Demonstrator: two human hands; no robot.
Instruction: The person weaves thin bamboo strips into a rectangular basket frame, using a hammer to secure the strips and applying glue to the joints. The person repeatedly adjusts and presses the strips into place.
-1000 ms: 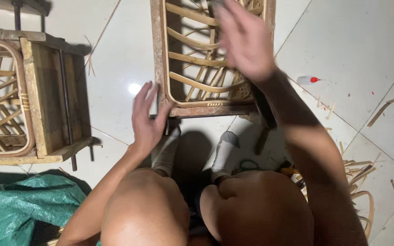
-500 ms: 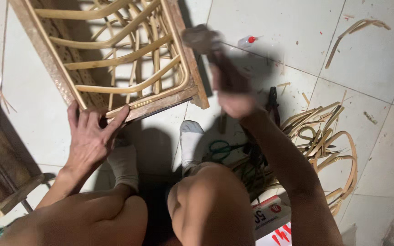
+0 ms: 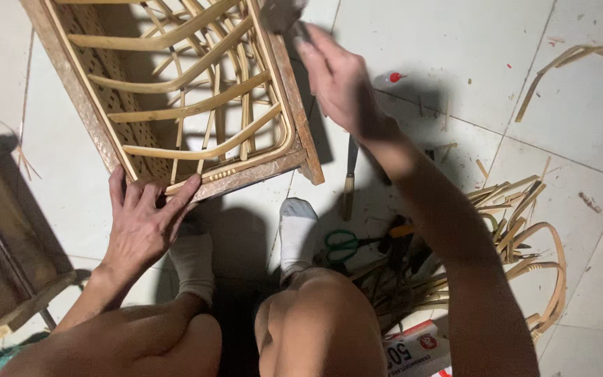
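1. The rattan frame (image 3: 176, 98), a wooden rectangle filled with curved cane strips, lies tilted on the tiled floor (image 3: 455, 63) just ahead of the person's socked feet (image 3: 294, 230).
2. The left hand (image 3: 144, 227) rests flat on the frame's near rail, fingers spread apart, pressing rather than clamping, so its grip is open.
3. The right hand (image 3: 336, 77) is raised over the frame's right rail, its grip closed around a hammer (image 3: 280, 14), whose blurred head sits at the top edge of the view.
4. Judging by the frame, most of the curved strips already sit in place inside the border; fastening along the right rail looks to be the work in hand.
5. Loose cane strips (image 3: 525, 230) lie piled on the floor to the right, near green-handled scissors (image 3: 343, 246) and a chisel-like tool (image 3: 350, 174), which suggests material left over or yet to be used.
6. A second wooden frame (image 3: 8, 237) sits at the left edge, well apart.
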